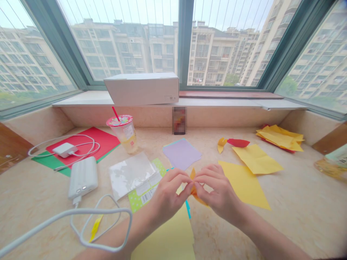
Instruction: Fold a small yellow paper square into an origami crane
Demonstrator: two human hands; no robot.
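Observation:
Between my two hands is a small folded piece of orange-yellow paper (199, 199), one pointed tip rising above the fingers. My left hand (172, 186) pinches it from the left with thumb and forefinger. From the right, my right hand (215, 182) pinches the same piece, its fingertips touching those of the left. The fingers hide most of the folds. Below the left wrist lies a pale yellow sheet (168, 234). A yellow sheet (244, 187) lies flat beyond the right hand, with another creased yellow sheet (257, 159) overlapping it. Lilac paper squares (182, 153) rest just past the hands.
A lidded plastic cup (126, 135) with a red straw stands left. Nearby are a white power bank (83, 178), looping white cables, a charger (65, 150) and a clear packet (131, 173). Folded red and yellow paper (237, 142) and a yellow stack (282, 137) lie right; a bottle (333, 162) stands at the edge.

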